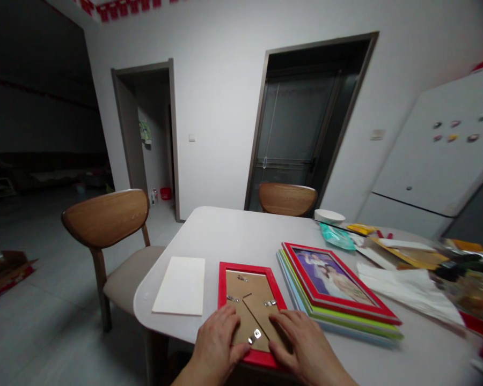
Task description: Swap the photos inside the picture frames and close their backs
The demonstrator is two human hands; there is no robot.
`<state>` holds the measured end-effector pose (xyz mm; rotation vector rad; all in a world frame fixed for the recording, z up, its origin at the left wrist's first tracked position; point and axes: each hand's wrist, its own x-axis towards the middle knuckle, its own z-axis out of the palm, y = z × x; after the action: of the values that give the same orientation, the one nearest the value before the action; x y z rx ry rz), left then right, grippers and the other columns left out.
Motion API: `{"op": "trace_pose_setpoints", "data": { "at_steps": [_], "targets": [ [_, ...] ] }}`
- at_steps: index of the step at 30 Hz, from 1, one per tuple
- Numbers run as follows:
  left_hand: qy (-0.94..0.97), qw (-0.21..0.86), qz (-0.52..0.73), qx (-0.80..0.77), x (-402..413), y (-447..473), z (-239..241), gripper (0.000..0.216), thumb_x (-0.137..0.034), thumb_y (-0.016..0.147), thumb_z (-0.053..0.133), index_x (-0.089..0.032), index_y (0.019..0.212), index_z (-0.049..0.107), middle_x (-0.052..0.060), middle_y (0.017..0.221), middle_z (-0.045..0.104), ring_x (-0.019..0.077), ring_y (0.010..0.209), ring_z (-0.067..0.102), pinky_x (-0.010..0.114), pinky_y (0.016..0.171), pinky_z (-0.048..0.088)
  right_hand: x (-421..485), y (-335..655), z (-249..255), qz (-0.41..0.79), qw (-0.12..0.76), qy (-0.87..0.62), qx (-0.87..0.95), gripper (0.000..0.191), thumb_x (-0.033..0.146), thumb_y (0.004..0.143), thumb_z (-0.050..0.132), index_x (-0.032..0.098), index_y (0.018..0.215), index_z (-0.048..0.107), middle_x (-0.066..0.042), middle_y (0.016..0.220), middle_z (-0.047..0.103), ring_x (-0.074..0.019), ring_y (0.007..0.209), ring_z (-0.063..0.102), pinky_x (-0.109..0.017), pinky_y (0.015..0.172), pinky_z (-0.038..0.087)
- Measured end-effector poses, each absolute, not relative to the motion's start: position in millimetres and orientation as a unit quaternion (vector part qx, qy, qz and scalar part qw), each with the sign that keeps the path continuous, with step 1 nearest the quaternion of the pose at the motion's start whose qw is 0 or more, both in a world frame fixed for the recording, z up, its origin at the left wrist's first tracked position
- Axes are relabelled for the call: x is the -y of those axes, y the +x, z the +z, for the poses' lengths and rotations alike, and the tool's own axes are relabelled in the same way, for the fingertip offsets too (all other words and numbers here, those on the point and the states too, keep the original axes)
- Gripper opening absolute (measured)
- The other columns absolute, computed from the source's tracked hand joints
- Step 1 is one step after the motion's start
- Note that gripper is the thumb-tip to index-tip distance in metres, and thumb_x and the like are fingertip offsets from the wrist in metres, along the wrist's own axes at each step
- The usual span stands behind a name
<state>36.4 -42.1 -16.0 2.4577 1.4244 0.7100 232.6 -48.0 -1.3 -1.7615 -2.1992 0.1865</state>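
Note:
A red picture frame (249,276) lies face down on the white table (241,233), its brown backing board and metal clips showing. My left hand (217,340) rests flat on the frame's near left corner, thumb reaching toward a clip. My right hand (301,343) lies flat on the near right corner, fingers stretched over the backing. Neither hand holds anything. A white card (181,285) lies just left of the frame. To the right sits a stack of coloured frames (338,292), the top one red with a photo in it.
A wooden chair (108,225) stands at the table's left, another chair (287,198) at the far side. A white bowl (329,216), teal packet (337,237), papers (406,287) and clutter fill the right. A white fridge (438,161) stands at the right wall.

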Motion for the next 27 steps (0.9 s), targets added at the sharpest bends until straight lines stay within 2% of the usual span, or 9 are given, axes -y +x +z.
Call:
{"op": "trace_pose_setpoints", "data": {
  "at_steps": [3,7,10,16,22,27],
  "targets": [
    [0.833,0.113,0.24,-0.486,41.7,36.9,-17.0,0.035,-0.022,0.066,0.063,-0.014,0.099,0.056,0.013,0.115,0.053,0.0252,0.107,0.048,0.04,0.091,0.038,38.1,224.0,-4.0,0.038,0.159,-0.611,0.775,0.029,0.028,0.068,0.049,0.022,0.095,0.058,-0.007,0.094,0.058,-0.0216,0.088,0.048,-0.032,0.077,0.035],
    [0.85,0.139,0.221,-0.457,42.5,34.8,-23.1,0.047,-0.038,0.063,0.066,-0.016,0.103,0.054,0.011,0.12,0.049,0.0276,0.113,0.041,0.048,0.095,0.029,30.1,215.5,-9.9,0.006,0.173,-0.607,0.776,0.026,0.025,0.071,0.046,0.022,0.093,0.059,-0.008,0.088,0.056,-0.0214,0.086,0.047,-0.031,0.074,0.035],
    [0.856,0.149,0.206,-0.45,41.9,32.8,-24.6,0.054,-0.044,0.058,0.068,-0.018,0.104,0.053,0.01,0.122,0.048,0.0271,0.114,0.04,0.048,0.096,0.026,29.5,212.7,-13.1,0.007,0.173,-0.598,0.782,0.025,0.025,0.072,0.045,0.023,0.093,0.059,-0.007,0.087,0.055,-0.0203,0.084,0.047,-0.03,0.072,0.035],
    [0.848,0.153,0.212,-0.461,41.3,31.0,-20.3,0.042,-0.036,0.058,0.07,-0.019,0.095,0.056,0.007,0.118,0.051,0.0238,0.11,0.043,0.045,0.097,0.025,30.8,215.4,-16.0,0.019,0.181,-0.593,0.785,0.026,0.028,0.073,0.045,0.024,0.096,0.057,-0.006,0.09,0.055,-0.0198,0.085,0.047,-0.029,0.074,0.035],
    [0.835,0.166,0.243,-0.465,42.1,28.8,-24.4,0.037,-0.029,0.058,0.07,-0.018,0.09,0.058,0.007,0.115,0.054,0.0231,0.108,0.045,0.044,0.098,0.025,21.1,225.4,-18.5,0.002,0.221,-0.609,0.762,0.027,0.029,0.078,0.038,0.019,0.091,0.059,-0.008,0.092,0.054,-0.0192,0.087,0.046,-0.028,0.077,0.033],
    [0.832,0.168,0.227,-0.477,43.5,30.7,-20.8,0.047,-0.024,0.058,0.069,-0.015,0.102,0.054,0.01,0.115,0.054,0.024,0.109,0.045,0.044,0.098,0.026,11.2,224.4,-12.5,-0.039,0.175,-0.634,0.752,0.025,0.029,0.079,0.037,0.019,0.082,0.06,-0.008,0.088,0.054,-0.0192,0.082,0.045,-0.028,0.073,0.032]
  ]
}}
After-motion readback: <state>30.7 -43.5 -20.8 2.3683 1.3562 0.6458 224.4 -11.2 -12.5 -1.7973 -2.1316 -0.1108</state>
